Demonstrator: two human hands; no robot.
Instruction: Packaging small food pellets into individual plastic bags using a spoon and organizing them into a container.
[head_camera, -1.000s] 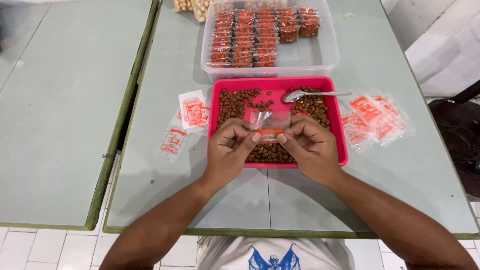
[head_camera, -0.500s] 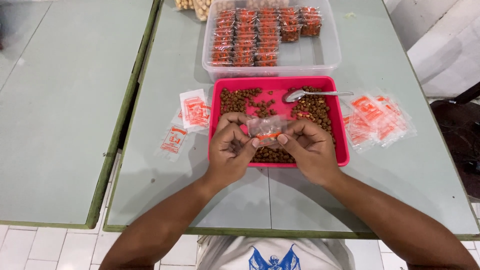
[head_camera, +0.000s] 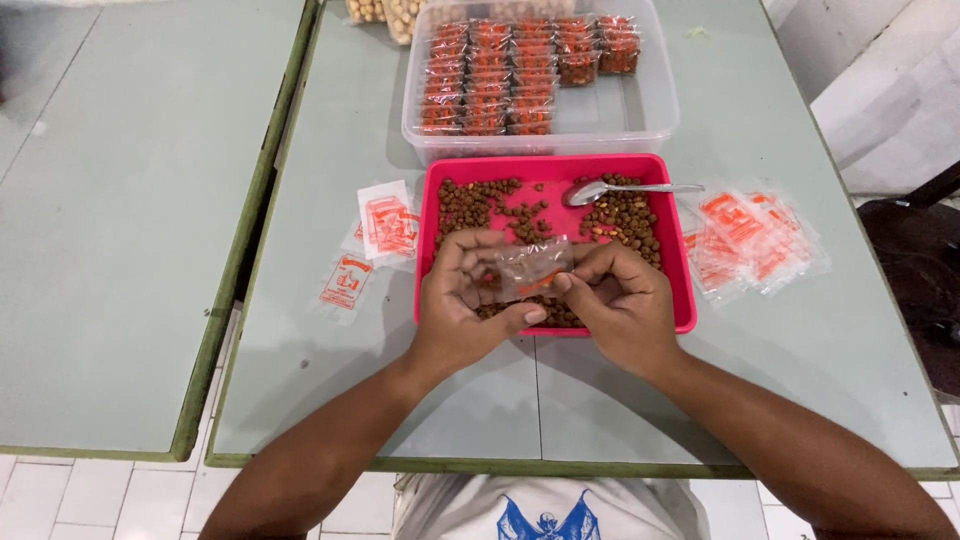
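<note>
A small clear plastic sachet (head_camera: 535, 267) with orange print is held between two bare hands, just above the near half of a pink tray (head_camera: 680, 290). The left hand (head_camera: 462, 300) curls around the sachet's left side, fingers bent and pinching it, thumb stretched out beneath. The right hand (head_camera: 618, 300) pinches the sachet's right edge between thumb and forefinger. Whether the sachet holds anything cannot be told.

The pink tray is rectangular and shallow. It holds loose brown coated nuts (head_camera: 625, 215) in scattered heaps on its left and right sides and under the hands. A metal spoon (head_camera: 600, 189) lies in the far right part of the tray, bowl to the left, handle resting toward the rim.

Touching the tray's far edge stands a clear plastic tub (head_camera: 620, 125). Inside it, filled sachets (head_camera: 490, 80) are packed in neat rows, filling the left and far parts; the near right part is bare.

On the grey-green table (head_camera: 780, 370), a loose pile of empty sachets (head_camera: 755, 240) lies right of the tray, and a few more empty ones (head_camera: 385, 225) lie to its left.
</note>
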